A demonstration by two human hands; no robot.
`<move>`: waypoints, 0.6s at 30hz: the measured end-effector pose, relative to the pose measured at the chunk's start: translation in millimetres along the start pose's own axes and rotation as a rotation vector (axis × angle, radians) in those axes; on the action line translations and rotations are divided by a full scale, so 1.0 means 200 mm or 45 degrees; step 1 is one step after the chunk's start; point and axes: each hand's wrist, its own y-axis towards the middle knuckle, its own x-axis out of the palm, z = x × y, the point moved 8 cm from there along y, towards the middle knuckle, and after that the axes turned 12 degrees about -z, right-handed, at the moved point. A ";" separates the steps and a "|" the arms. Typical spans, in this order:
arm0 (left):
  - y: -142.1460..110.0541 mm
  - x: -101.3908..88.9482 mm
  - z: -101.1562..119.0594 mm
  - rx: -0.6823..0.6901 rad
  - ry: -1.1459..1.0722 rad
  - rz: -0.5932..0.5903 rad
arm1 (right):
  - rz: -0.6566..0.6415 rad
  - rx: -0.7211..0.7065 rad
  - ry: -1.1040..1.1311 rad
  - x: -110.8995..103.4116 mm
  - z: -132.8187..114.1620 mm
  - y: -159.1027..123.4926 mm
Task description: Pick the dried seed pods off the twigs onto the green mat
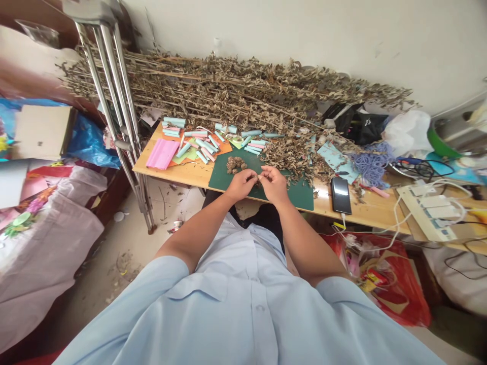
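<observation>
**Lt-blue shirt (213, 314) over wooden table (182, 170)**

L hand (240, 185) & R hand (274, 185) both closed in a pinch on sth tiny, too small to tell, just above green cutting mat (300, 197). Brown dried pods (235, 165) in a heap on mat. Dried leafy stalks (228, 86) along wall, blue & pink paper rolls (194, 139) on table, phone (341, 195) R of mat, metal crutches (110, 86) at table's L end.

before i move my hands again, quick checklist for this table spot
1. Left hand and right hand over the green cutting mat: ok.
2. What the fingertips pinch: cannot tell, too small.
3. Brown dried clusters grouped on the mat, just beyond the hands: ok.
4. Dried leaves kept off the mat: not ok, they spill onto its edge.
5. Phone off the mat: ok.
</observation>
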 end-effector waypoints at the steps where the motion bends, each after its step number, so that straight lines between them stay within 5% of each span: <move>1: 0.00 0.00 0.00 -0.002 0.001 0.000 | 0.004 -0.014 -0.008 0.00 0.00 0.00; 18: 0.00 0.00 0.00 0.023 -0.034 -0.009 | 0.193 0.072 0.178 -0.02 0.07 0.01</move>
